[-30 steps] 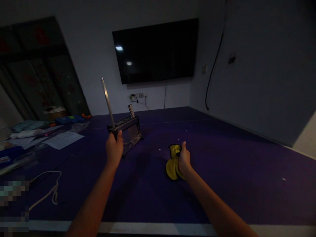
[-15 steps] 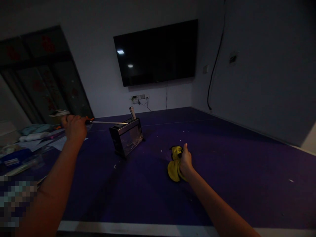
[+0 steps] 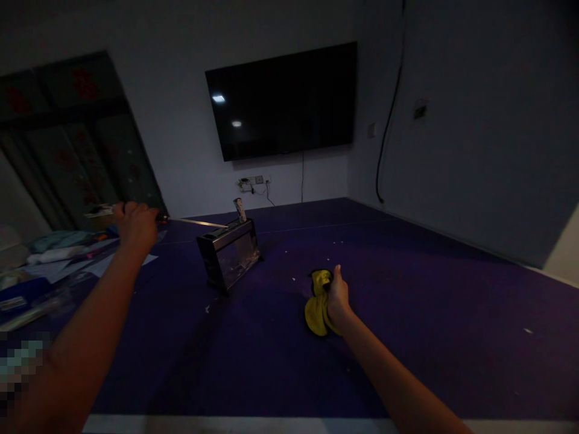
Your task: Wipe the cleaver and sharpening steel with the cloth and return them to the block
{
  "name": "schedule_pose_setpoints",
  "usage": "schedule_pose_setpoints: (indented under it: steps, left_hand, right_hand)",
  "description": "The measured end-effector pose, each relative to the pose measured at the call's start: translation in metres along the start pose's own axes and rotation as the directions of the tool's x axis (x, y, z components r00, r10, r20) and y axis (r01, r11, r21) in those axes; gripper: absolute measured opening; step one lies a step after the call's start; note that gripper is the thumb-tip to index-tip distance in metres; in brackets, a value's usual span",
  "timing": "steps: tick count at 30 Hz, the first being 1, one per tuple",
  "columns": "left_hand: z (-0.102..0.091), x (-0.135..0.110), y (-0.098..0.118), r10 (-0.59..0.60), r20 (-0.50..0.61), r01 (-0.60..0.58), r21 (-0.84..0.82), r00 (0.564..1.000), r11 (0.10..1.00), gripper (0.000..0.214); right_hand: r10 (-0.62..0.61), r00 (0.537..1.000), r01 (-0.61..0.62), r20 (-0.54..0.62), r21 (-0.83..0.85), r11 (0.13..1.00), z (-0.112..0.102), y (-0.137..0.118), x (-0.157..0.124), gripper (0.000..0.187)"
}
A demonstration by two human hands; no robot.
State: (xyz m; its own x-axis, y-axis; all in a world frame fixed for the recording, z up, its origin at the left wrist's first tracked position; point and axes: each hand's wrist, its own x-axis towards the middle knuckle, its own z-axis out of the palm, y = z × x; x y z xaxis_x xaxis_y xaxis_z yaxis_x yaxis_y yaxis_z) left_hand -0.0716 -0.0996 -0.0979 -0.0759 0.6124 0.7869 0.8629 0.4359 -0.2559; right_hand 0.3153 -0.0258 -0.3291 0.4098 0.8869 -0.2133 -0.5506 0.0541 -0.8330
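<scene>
My left hand [image 3: 137, 224] is closed around the dark handle of a long, thin-bladed knife [image 3: 194, 223]. Its blade slants slightly down to the right, and the tip meets the top of a knife block [image 3: 235, 247]; whether it has entered a slot I cannot tell. The block has a dark frame and a see-through front panel, and stands upright. A patterned handle [image 3: 239, 209] sticks up from its far end. To the right, my right hand [image 3: 338, 296] grips a bunched yellow cloth [image 3: 316, 313] with black edging, thumb pointing up, over the purple table [image 3: 253, 367].
Papers [image 3: 99, 265], a blue container [image 3: 25, 295] and other clutter lie on the left of the table. Small white scraps [image 3: 528, 331] are scattered over the surface. A television [image 3: 284, 102] hangs on the far wall above sockets [image 3: 256, 180]; a cable [image 3: 389, 132] dangles at right.
The knife now slopes more steeply towards the block, as my left hand has risen a little. My right hand keeps its hold on the cloth. The whole view has shifted slightly.
</scene>
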Motion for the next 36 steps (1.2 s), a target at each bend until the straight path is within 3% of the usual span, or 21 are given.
schedule_pose_setpoints:
  steps: [5,8,15,20,23,24,26,28,29,31,34,36]
  left_hand:
    - [0.001,0.015,-0.003,0.102,-0.08,-0.112,-0.128,0.992,0.985,0.032]
    - [-0.003,0.029,0.004,0.134,-0.131,-0.15,-0.12,0.982,0.981,0.03]
    - [-0.019,0.075,0.047,0.251,-0.3,-0.307,-0.159,0.92,0.938,0.029]
    - [-0.009,0.11,0.078,0.367,-0.376,-0.463,-0.208,0.851,0.862,0.036]
    - [0.006,0.12,0.095,0.462,-0.371,-0.558,-0.214,0.806,0.802,0.039]
    - [0.011,0.119,0.101,0.5,-0.355,-0.589,-0.211,0.79,0.78,0.039]
    - [0.024,0.111,0.112,0.56,-0.316,-0.632,-0.214,0.766,0.745,0.038]
    - [0.035,0.098,0.121,0.587,-0.285,-0.649,-0.233,0.758,0.724,0.036]
    - [0.041,0.09,0.124,0.587,-0.278,-0.647,-0.248,0.76,0.721,0.037]
    - [0.05,0.077,0.126,0.561,-0.281,-0.625,-0.27,0.779,0.733,0.039]
    - [0.058,0.067,0.125,0.499,-0.298,-0.575,-0.282,0.814,0.768,0.037]
    - [0.062,0.065,0.125,0.493,-0.285,-0.566,-0.305,0.822,0.766,0.035]
  right_hand:
    - [-0.025,1.0,0.025,-0.006,0.001,1.0,0.0,0.002,0.002,0.043]
    - [-0.033,0.999,0.033,-0.002,0.005,0.999,0.0,0.003,0.004,0.044]
    - [-0.018,1.0,0.019,0.026,-0.01,1.0,0.0,0.004,0.001,0.047]
    - [-0.213,0.973,0.224,0.093,-0.139,0.965,0.0,-0.005,-0.006,0.056]
    - [-0.372,0.92,0.387,0.123,-0.441,0.81,-0.002,-0.025,-0.012,0.063]
    - [-0.416,0.895,0.427,0.16,-0.575,0.698,-0.003,-0.034,-0.013,0.065]
    - [-0.442,0.851,0.46,0.285,-0.81,0.364,-0.009,-0.054,-0.013,0.063]
    - [-0.421,0.846,0.379,0.326,-0.924,0.047,-0.02,-0.075,-0.007,0.057]
    - [-0.417,0.863,0.296,0.286,-0.954,-0.043,-0.027,-0.085,-0.002,0.055]
    - [-0.436,0.888,0.113,0.147,-0.988,-0.103,-0.046,-0.103,0.009,0.049]
    - [-0.474,0.88,-0.089,-0.04,-0.993,-0.081,-0.078,-0.125,0.029,0.041]
    - [-0.49,0.865,-0.159,-0.105,-0.985,-0.07,-0.096,-0.134,0.039,0.039]
